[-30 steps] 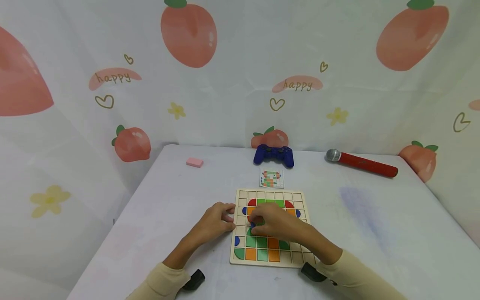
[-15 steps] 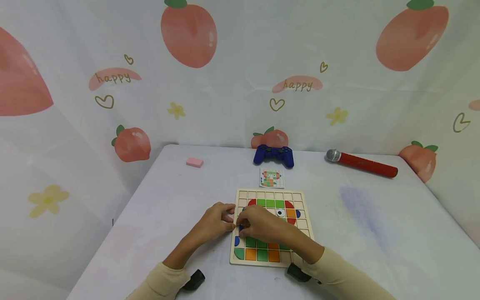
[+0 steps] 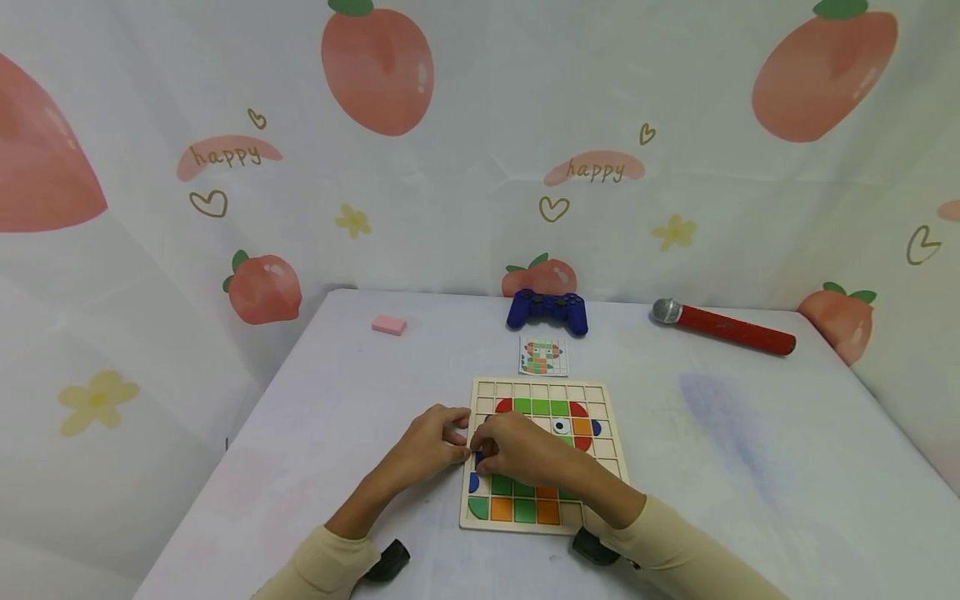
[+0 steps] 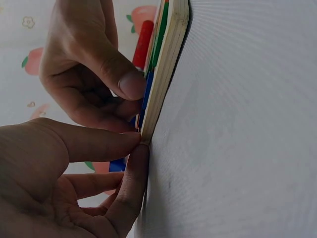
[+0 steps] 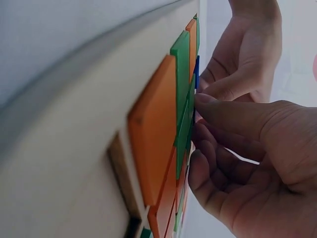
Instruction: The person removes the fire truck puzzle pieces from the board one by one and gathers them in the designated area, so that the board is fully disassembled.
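Observation:
A square wooden grid board [image 3: 510, 527] lies on the table, with green, orange, red and blue flat pieces in its cells. At its left edge, my left hand [image 3: 426, 446] pinches the rim between thumb and fingers, as the left wrist view shows. My right hand [image 3: 528, 450] reaches over the board from the right. Its thumb and fingertips pinch a small blue piece [image 3: 479, 458] at the leftmost column, mostly covered by the fingers. One cell nearer, a blue half-round piece [image 3: 474, 482] sits above a green quarter-round piece [image 3: 477, 507]. The right hand hides the board's middle.
Behind the board lies a printed pattern card [image 3: 543, 356], then a blue game controller [image 3: 547, 310]. A pink block [image 3: 389, 325] is at the back left; a red microphone [image 3: 723, 327] lies at the back right.
My right hand has moved left with the blue piece, from the board's inner cells to its leftmost column, then stayed nearly still. The left hand keeps its place on the edge.

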`<state>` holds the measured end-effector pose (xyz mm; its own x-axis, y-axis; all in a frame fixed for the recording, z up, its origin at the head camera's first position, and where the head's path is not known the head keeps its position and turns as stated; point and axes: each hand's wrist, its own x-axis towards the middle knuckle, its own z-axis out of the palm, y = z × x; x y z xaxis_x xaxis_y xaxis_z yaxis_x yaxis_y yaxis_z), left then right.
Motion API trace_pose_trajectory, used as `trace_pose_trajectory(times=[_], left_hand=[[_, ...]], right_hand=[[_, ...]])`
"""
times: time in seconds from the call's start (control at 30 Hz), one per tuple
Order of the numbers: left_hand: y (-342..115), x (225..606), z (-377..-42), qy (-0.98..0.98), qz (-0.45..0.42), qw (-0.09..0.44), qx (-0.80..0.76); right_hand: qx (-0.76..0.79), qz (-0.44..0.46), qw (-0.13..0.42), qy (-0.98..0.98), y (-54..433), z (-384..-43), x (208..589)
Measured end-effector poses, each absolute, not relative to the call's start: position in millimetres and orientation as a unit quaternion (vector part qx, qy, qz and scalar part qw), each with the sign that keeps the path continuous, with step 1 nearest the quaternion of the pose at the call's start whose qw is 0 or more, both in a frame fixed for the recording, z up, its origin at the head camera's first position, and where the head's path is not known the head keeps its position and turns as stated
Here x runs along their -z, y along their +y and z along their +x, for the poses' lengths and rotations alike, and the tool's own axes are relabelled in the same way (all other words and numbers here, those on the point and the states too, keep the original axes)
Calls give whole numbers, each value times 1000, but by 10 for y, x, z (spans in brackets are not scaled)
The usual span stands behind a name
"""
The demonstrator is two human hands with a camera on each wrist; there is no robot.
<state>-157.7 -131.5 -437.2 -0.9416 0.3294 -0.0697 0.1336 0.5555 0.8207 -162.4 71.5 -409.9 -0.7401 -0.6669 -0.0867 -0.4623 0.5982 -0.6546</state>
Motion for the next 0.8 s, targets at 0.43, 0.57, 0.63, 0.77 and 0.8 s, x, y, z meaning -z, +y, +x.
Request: trace_pose_trajectory(times=[0.43, 0.57, 0.63, 0.77, 0.8], left_hand=[[-1313, 4369, -1575, 874, 139, 110, -453], [-1307, 4367, -1572, 873, 139, 111, -453], [-1296, 4368, -1570, 872, 139, 112, -455], [-1271, 4360, -1565, 877, 136, 112, -447], [-1267, 4354, -1564, 879, 135, 111, -443]], right_hand=[[332, -311, 159, 877, 730, -1614, 4130], [343, -309, 159, 873, 807, -1594, 4097], [338, -309, 153, 876, 890, -1588, 4074], [320, -291, 130, 892, 1167, -1570, 4021], [315, -281, 124, 898, 1261, -1575, 4013]])
